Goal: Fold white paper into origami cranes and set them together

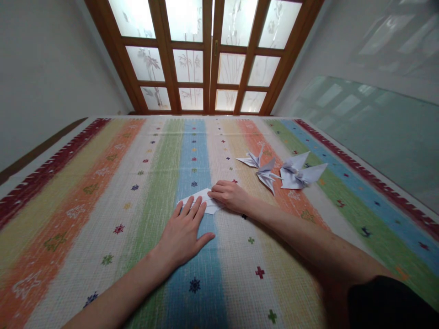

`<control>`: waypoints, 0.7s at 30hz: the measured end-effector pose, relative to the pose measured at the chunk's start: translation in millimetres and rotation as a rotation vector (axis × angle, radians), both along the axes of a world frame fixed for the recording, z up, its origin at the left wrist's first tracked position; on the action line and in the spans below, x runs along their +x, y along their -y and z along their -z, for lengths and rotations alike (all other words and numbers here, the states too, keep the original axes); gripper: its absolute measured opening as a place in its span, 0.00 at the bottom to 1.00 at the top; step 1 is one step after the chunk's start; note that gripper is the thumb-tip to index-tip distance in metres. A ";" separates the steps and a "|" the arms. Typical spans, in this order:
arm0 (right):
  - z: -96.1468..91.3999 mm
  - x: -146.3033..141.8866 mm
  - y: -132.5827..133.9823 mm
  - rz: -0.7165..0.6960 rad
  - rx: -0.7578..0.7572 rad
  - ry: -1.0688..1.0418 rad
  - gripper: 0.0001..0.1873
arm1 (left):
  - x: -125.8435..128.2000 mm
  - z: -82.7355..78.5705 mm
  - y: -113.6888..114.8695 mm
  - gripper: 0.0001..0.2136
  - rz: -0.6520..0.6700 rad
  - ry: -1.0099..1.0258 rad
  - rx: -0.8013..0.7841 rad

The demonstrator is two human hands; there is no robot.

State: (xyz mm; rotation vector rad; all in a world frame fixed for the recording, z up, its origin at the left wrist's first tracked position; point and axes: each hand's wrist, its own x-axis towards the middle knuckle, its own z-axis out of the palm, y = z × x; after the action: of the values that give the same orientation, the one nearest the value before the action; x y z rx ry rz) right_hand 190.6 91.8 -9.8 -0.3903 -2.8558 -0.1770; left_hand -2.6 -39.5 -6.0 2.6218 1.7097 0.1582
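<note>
A folded piece of white paper (207, 206) lies flat on the striped tablecloth (195, 260), across its middle blue band. My left hand (183, 230) rests with its fingers stretched out over the paper's left part, thumb held apart. At the right end of the paper, my right hand (230, 195) has its fingers curled together on the edge. Both hands partly cover the paper, so its full outline is hidden. To the right of my right hand sit several folded paper cranes, among them a small crane (252, 160), another crane (266, 176) and a larger one (295, 171).
The tablecloth covers a long table reaching towards wooden doors (210, 64) with frosted panes. A pale wall (44, 77) stands to the left. On the right wall is a glossy glass panel (370, 128). A dark sleeve (384, 304) shows at my right arm.
</note>
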 end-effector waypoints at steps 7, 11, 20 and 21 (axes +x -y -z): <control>-2.7 4.9 5.6 0.088 0.053 -0.005 0.10 | -0.1 0.0 -0.1 0.35 0.003 0.001 0.000; -0.2 16.6 12.2 0.110 0.019 -0.062 0.11 | -0.5 -0.2 -0.2 0.35 0.007 0.002 0.002; -5.0 27.6 17.4 0.327 -0.145 -0.411 0.19 | -1.5 2.0 -1.3 0.35 0.022 0.004 0.032; -6.8 23.5 20.7 0.300 -0.145 -0.366 0.21 | -1.6 2.3 -1.4 0.35 0.026 0.003 0.036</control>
State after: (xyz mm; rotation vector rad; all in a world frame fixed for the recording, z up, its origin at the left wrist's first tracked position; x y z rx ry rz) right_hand 214.2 71.1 -3.0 -0.7917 -2.4447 0.0457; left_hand -4.2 -38.0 -8.3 2.6664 1.6870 0.1946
